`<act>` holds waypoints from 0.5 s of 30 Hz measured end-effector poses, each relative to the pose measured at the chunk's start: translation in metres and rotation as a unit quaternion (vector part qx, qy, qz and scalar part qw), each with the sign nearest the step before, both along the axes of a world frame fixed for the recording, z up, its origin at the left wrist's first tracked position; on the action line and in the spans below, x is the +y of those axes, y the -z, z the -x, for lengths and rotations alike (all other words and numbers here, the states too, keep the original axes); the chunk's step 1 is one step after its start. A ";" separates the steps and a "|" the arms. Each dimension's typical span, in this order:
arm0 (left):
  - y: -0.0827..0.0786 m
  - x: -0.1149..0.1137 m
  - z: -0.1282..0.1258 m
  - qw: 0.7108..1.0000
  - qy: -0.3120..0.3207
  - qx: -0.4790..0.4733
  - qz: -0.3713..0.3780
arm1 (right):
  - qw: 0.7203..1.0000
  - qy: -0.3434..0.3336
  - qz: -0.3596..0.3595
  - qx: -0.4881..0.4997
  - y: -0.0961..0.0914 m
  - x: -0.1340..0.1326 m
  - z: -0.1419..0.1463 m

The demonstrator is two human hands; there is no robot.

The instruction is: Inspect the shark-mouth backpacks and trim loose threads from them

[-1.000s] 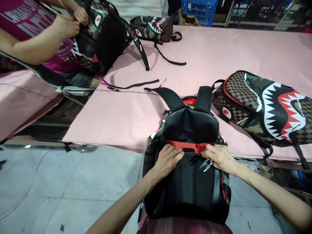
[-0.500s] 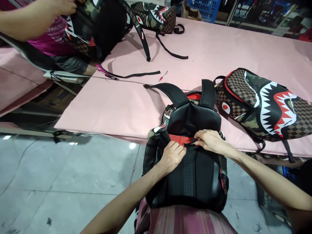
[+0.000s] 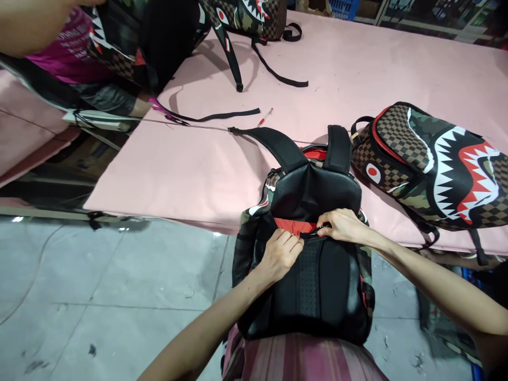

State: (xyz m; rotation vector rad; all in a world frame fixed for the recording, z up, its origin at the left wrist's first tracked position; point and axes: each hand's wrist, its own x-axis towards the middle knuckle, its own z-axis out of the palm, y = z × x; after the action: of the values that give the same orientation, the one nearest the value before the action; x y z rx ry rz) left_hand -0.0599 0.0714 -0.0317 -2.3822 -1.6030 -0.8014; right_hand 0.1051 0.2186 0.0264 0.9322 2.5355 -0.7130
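I see the black backpack (image 3: 335, 286) with its red-lined pocket (image 3: 286, 226) open; left grip (image 3: 283, 254) pinches the edge, right grip (image 3: 343, 226) an indistinct dark piece (image 3: 313, 233); shark-print backpack (image 3: 420, 159) just beside.

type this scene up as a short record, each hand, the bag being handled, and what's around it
left hand: fingers closed at the edge of the backpack's opening
right hand: holding a dark item at the same opening; details unclear
backpack: black back panel toward the wearer, red lining showing
table: pink surface
right side: shark-mouth bag
beyond backpack: red pen-like item
far left: another person's arm
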 end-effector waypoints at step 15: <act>-0.002 0.004 0.000 1.000 -0.014 -0.013 -0.001 | 1.000 0.004 0.019 0.005 0.000 0.004 0.006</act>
State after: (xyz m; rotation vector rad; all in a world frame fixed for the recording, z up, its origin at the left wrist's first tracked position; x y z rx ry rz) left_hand -0.0599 0.0751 -0.0293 -2.3528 -1.6412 -0.8302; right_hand 0.0993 0.2231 0.0265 0.9299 2.5196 -0.7676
